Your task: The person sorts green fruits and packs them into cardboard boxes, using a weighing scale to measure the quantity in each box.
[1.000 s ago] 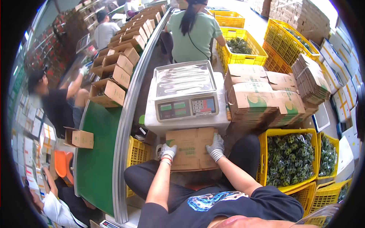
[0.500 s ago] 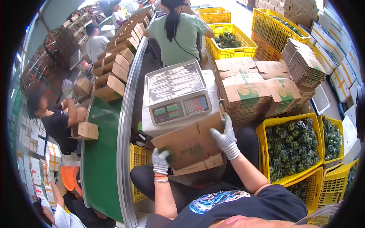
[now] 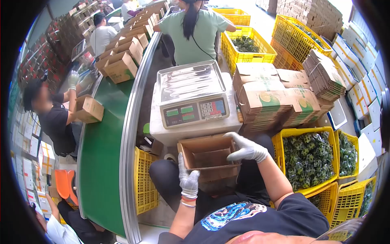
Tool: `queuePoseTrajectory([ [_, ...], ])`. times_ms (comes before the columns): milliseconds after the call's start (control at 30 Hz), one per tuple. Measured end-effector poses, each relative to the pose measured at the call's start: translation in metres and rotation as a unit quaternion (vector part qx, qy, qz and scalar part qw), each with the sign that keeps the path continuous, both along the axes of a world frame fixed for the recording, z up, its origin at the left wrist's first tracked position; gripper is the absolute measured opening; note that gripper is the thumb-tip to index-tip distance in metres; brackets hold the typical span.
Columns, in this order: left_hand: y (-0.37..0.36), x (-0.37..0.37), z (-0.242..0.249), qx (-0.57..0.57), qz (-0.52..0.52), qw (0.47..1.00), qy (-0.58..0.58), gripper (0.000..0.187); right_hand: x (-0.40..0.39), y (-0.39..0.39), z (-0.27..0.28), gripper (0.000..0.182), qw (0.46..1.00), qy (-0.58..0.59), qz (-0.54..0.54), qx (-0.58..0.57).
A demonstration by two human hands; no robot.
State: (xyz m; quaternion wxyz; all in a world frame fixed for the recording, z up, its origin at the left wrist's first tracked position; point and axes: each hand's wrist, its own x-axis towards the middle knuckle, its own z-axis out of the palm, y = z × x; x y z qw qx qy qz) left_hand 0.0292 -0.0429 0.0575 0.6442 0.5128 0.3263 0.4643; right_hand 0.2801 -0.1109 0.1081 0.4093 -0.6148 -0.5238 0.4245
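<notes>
Brown box by the stand's near edge could skew if the left hand, fingers straight, outpushes the right hand, fingers spread.

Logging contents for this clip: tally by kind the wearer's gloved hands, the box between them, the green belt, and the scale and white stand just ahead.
Gloved hands: 2 (left hand, right hand)
Box: 1
Green belt: 1
Scale: 1
White stand: 1
Total: 6
</notes>
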Motion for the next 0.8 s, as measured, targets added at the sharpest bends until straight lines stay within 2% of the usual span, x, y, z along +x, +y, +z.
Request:
queuePoseTrajectory([
  [33,0.001,0.004,-0.006,0.032,0.001,0.997,0.067,0.075,-0.002,0.004,-0.01,0.084,0.997,-0.071,0.024,-0.012],
  [67,0.001,0.005,-0.007,0.127,0.019,0.983,0.133,0.076,-0.003,0.009,-0.023,0.092,0.995,-0.088,-0.017,-0.053],
  [100,-0.001,0.007,-0.006,0.234,0.038,0.949,0.206,0.068,-0.004,0.015,-0.032,0.096,0.994,-0.097,-0.032,-0.05],
  [167,-0.004,0.011,0.008,0.288,-0.005,0.939,0.188,0.047,-0.005,0.022,-0.042,0.106,0.99,-0.117,-0.061,-0.047],
  [200,0.003,0.006,0.003,0.311,-0.073,0.926,0.2,0.027,-0.006,0.024,-0.046,0.105,0.987,-0.121,-0.086,-0.057],
  [233,0.009,-0.001,-0.002,0.214,-0.204,0.93,0.218,0.021,-0.004,0.022,-0.053,0.103,0.982,-0.15,-0.113,0.0],
  [300,0.015,-0.006,0.013,0.294,-0.262,0.873,0.288,0.022,-0.003,0.013,-0.079,0.098,0.958,-0.202,-0.166,0.115],
  [333,0.018,-0.009,0.011,0.294,-0.249,0.879,0.28,0.022,-0.001,0.007,-0.089,0.087,0.96,-0.102,-0.225,0.128],
  [367,0.019,-0.011,0.008,0.293,-0.234,0.887,0.271,0.022,0.0,-0.007,-0.058,0.069,0.956,-0.103,-0.252,0.104],
  [400,0.02,-0.011,0.005,0.29,-0.218,0.895,0.259,0.022,0.006,-0.019,-0.034,0.061,0.979,-0.092,-0.13,0.13],
  [433,0.022,-0.009,0.008,0.363,-0.18,0.878,0.254,0.026,0.012,-0.027,-0.016,0.053,0.985,-0.079,-0.004,0.152],
  [500,0.018,-0.001,0.004,0.362,-0.162,0.884,0.247,0.029,-0.004,-0.029,0.003,0.043,0.958,-0.246,0.036,0.141],
  [533,0.019,0.005,-0.003,0.376,-0.155,0.875,0.262,0.03,-0.002,-0.024,-0.016,0.046,0.958,-0.271,0.008,0.096],
  [567,0.021,0.01,0.002,0.32,-0.154,0.902,0.247,0.029,-0.003,-0.022,-0.013,0.043,0.975,-0.217,-0.025,0.041],
  [633,0.022,0.022,-0.009,0.08,-0.086,0.983,0.141,0.024,-0.009,-0.012,0.001,0.045,0.962,-0.267,-0.033,-0.052],
  [667,0.027,0.026,-0.016,0.185,0.053,0.938,0.287,0.035,-0.019,-0.006,0.0,0.051,0.945,-0.317,-0.04,-0.074],
  [700,0.031,0.032,-0.028,0.194,0.132,0.934,0.271,0.055,-0.03,0.0,-0.003,0.058,0.925,-0.365,-0.044,-0.095],
  [733,0.034,0.037,-0.035,0.29,0.208,0.877,0.322,0.074,-0.037,0.005,-0.006,0.066,0.894,-0.44,-0.087,0.013],
  [767,0.037,0.04,-0.035,0.281,0.215,0.86,0.367,0.092,-0.043,0.008,-0.011,0.074,0.847,-0.502,-0.13,0.118],
  [800,0.04,0.034,-0.044,0.199,0.132,0.924,0.298,0.098,-0.04,0.014,0.0,0.079,0.855,-0.489,-0.124,0.124],
])
